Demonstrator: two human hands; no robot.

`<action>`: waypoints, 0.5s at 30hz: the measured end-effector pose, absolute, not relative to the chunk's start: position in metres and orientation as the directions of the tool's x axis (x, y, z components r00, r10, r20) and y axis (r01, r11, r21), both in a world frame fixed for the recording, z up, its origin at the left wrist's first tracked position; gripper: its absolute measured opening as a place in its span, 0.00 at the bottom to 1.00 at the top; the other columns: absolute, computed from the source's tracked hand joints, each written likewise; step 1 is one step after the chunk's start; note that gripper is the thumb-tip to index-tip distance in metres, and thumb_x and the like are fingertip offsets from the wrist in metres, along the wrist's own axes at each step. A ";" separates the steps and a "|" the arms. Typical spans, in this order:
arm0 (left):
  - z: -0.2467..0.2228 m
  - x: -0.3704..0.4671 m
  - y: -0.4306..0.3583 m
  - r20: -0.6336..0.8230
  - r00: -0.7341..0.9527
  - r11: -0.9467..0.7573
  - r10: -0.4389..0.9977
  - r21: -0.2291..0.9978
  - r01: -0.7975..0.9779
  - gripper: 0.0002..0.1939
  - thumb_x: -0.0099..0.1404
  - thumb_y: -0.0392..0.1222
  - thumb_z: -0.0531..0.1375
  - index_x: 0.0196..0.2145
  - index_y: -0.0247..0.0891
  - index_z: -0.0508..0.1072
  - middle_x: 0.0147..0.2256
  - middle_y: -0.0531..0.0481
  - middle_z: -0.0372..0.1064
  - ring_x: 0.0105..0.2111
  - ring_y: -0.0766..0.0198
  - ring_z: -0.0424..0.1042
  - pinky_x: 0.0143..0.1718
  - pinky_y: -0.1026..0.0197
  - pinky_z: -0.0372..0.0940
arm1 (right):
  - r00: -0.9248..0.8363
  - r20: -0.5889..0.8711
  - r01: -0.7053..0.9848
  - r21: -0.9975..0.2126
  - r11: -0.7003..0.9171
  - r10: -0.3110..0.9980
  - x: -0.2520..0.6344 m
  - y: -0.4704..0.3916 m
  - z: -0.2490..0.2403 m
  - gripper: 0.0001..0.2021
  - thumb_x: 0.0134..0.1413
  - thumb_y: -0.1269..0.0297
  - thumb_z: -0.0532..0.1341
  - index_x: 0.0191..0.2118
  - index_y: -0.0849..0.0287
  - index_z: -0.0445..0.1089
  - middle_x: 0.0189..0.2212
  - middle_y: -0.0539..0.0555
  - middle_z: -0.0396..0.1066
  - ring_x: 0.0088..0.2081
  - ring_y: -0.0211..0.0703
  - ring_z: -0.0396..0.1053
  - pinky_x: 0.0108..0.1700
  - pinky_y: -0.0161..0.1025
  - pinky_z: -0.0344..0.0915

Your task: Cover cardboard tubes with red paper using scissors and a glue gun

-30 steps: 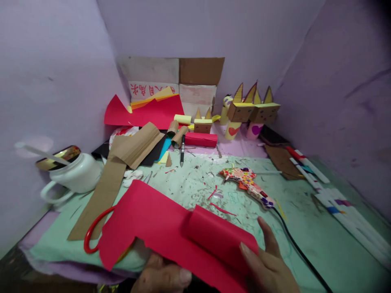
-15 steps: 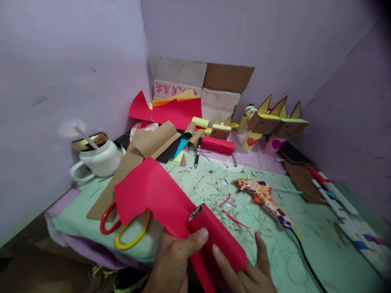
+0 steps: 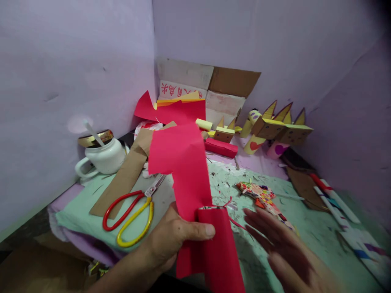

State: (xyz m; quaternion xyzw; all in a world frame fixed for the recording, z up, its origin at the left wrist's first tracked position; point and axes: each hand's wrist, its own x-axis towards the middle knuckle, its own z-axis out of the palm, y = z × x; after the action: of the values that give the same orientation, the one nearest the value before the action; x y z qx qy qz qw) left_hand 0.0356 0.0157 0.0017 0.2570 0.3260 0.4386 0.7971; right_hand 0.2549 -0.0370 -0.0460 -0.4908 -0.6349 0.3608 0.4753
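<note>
1. Lilac wall (image 3: 76,53) stands left of the scissors (image 3: 149,192) and beyond them, scuffed in places, with a soft patch of light; it meets the back wall (image 3: 244,36) in a corner.
2. Left of the scissors and a little farther back sits a white pot (image 3: 106,156), a pale stick leaning out of it and something gold behind.
3. Pale green cloth (image 3: 81,205) covers the surface under the scissors; lilac cloth hangs below its near edge.
4. A brown cardboard strip (image 3: 130,175) runs away from the scissors, its near end partly beneath their red loop.
5. Just right of the scissors, the left hand (image 3: 172,234) grasps a red roll (image 3: 220,252), thumb laid across it; a red sheet (image 3: 189,162) stands up behind that grip.
6. Well beyond the scissors, an opened carton (image 3: 195,73) with red characters leans at the back wall, red and orange paper before it.
7. Dark specks and red scraps litter the cloth right of the scissors.
8. Farther right of the scissors lies a flowered glue gun (image 3: 259,195); cardboard figures (image 3: 271,128) with pointed ears stand beyond it.
9. The right hand (image 3: 293,252), also well right of the scissors, is free of the roll, fingers spread.
10. Markers (image 3: 336,199) lie farthest right of the scissors, near the shadowed right wall (image 3: 351,114).
</note>
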 end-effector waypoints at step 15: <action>0.032 0.026 0.066 -0.251 0.621 0.410 0.742 0.903 -0.125 0.17 0.53 0.42 0.66 0.41 0.35 0.78 0.34 0.42 0.76 0.33 0.53 0.74 0.35 0.57 0.65 | -0.326 -0.269 -0.505 -0.760 -0.408 0.906 0.200 0.027 -0.020 0.18 0.42 0.60 0.69 0.41 0.60 0.74 0.36 0.57 0.79 0.37 0.51 0.76 0.46 0.49 0.69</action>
State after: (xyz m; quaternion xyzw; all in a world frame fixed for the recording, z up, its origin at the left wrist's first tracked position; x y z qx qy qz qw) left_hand 0.0264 0.0655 0.0324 0.4645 0.3322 0.2812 0.7713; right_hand 0.1999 0.0274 -0.0197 -0.3504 -0.2860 0.7624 0.4628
